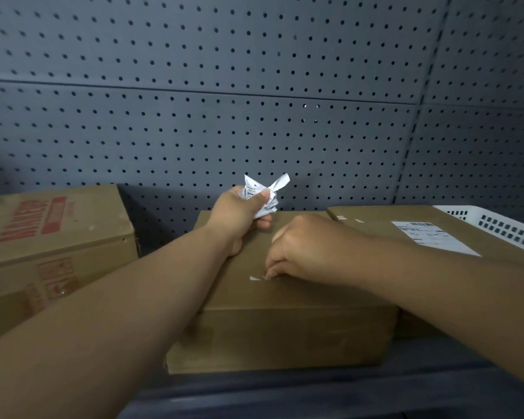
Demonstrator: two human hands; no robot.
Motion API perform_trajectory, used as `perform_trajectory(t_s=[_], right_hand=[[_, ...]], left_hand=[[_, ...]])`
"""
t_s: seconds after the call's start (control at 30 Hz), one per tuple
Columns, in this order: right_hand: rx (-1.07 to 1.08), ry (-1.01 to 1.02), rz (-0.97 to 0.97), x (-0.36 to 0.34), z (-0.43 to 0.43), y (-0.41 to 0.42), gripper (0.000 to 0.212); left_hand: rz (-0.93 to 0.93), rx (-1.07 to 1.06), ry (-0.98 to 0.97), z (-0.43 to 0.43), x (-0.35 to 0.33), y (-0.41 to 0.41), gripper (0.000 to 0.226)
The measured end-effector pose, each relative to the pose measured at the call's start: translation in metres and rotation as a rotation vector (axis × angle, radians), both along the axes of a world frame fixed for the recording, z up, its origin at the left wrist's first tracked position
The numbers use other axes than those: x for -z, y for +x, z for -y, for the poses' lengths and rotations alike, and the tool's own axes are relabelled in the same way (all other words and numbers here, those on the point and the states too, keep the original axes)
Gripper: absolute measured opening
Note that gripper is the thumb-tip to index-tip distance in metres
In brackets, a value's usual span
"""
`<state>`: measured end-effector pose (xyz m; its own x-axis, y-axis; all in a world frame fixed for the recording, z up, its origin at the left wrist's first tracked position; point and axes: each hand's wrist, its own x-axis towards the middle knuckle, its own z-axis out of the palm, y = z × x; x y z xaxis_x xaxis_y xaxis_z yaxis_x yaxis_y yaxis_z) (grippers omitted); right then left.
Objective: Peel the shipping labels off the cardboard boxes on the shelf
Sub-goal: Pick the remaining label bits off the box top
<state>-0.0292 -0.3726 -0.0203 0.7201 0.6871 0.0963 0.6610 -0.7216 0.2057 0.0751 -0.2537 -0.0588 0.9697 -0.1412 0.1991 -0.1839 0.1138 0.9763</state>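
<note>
A plain cardboard box (273,325) lies in the middle of the shelf. My left hand (239,217) is raised over its far edge and grips a crumpled white label (265,193). My right hand (309,252) rests on the box top, fingers curled, their tips pinching at a small white label scrap (256,278) stuck to the cardboard. Behind and to the right lies a second box (384,225) with a whole white shipping label (430,237) on its top.
A box with red print (52,234) stands at the left. A white perforated basket (502,228) sits on the right box at the far right. Grey pegboard (254,101) forms the back and right walls. The dark shelf edge (285,394) runs along the front.
</note>
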Motion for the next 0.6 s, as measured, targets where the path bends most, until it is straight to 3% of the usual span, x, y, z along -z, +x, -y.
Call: perform_trajectory(t_s=[0.17, 0.33, 0.6], right_hand=[[-0.019, 0.005, 0.037, 0.0051, -0.0033, 0.0023, 0.031], [0.007, 0.050, -0.072, -0.0032, 0.0016, 0.0042, 0.022], [0.036, -0.022, -0.014, 0.0026, -0.0068, 0.0045, 0.031]], left_hand=[[-0.006, 0.007, 0.000, -0.0004, -0.0001, 0.0002, 0.015], [-0.010, 0.021, -0.003, -0.0009, 0.0000, 0.0024, 0.018], [-0.025, 0.000, -0.017, -0.0002, -0.0011, 0.0004, 0.013]])
